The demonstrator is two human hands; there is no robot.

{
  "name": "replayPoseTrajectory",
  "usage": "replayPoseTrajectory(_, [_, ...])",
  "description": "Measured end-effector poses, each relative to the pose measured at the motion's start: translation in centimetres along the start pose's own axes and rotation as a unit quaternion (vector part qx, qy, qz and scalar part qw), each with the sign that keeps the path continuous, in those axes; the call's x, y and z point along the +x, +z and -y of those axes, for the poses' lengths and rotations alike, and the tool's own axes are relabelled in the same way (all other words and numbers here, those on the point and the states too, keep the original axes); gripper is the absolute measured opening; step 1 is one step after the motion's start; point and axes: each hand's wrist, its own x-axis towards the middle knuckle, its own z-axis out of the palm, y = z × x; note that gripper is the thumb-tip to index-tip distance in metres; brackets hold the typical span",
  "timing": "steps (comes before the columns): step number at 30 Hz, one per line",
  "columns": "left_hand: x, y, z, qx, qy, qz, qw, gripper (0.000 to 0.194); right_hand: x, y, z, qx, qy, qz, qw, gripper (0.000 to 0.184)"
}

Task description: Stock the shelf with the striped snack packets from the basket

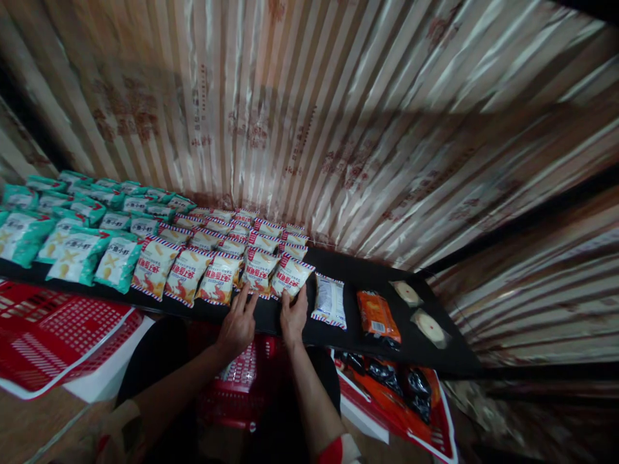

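Note:
Two fingers of my left hand (238, 325) are stretched out and rest on the lower edge of a white snack bag (258, 267) with red lettering and striped ends. Just right of it, my right hand (294, 316) has its thumb and fingers around the lower right part of a matching snack bag (290, 276), which lies at a slight tilt. More of these bags stand in rows behind and to the left. A single striped bag (329, 300) lies back side up to the right of my right hand.
Teal snack bags (80, 254) fill the left of the black shelf (358, 345). An orange packet (378, 316) and two round pale wrapped pieces (430, 327) lie at the right. Red baskets (62, 322) stand below, one holding orange and black packages (387, 380). A striped sheet (271, 116) hangs behind.

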Motion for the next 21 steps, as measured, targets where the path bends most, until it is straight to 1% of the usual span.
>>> replayPoseTrajectory(2, [0.1, -0.2, -0.1, 0.007, 0.011, -0.003, 1.000, 0.057, 0.1, 0.0, 0.0, 0.000, -0.002, 0.007, 1.000, 0.067])
replayPoseTrajectory(4, [0.3, -0.3, -0.2, 0.015, 0.018, -0.004, 1.000, 0.057, 0.1, -0.3, 0.2, 0.000, -0.016, -0.003, 1.000, 0.068])
replayPoseTrajectory(7, [0.0, -0.3, -0.4, 0.018, 0.004, -0.013, 1.000, 0.053, -0.3, -1.2, 1.3, -0.007, -0.069, -0.053, 0.996, 0.067])
replayPoseTrajectory(8, [-0.2, -0.3, -0.4, 0.015, -0.003, -0.016, 1.000, 0.053, -0.6, -1.6, 1.8, -0.006, -0.089, -0.065, 0.994, 0.064])
replayPoseTrajectory(9, [-0.4, -0.3, -0.5, 0.010, -0.007, -0.018, 1.000, 0.052, -0.9, -1.8, 2.2, 0.000, -0.109, -0.065, 0.992, 0.059])
replayPoseTrajectory(12, [-1.2, -0.1, -0.3, -0.011, 0.003, -0.018, 1.000, 0.052, -1.9, -2.0, 3.5, 0.036, -0.170, -0.003, 0.985, 0.045])
replayPoseTrajectory(15, [-1.8, 0.1, 0.4, -0.020, 0.013, -0.016, 1.000, 0.051, -2.9, -1.3, 4.3, 0.042, -0.208, 0.066, 0.975, 0.038])
replayPoseTrajectory(18, [-2.0, 0.3, 1.3, -0.026, 0.020, -0.016, 0.999, 0.052, -3.8, -0.2, 4.8, 0.026, -0.212, 0.106, 0.971, 0.035])
replayPoseTrajectory(21, [-1.9, 0.6, 2.0, -0.035, 0.018, -0.014, 0.999, 0.054, -4.3, 0.7, 5.0, 0.027, -0.196, 0.119, 0.973, 0.037])
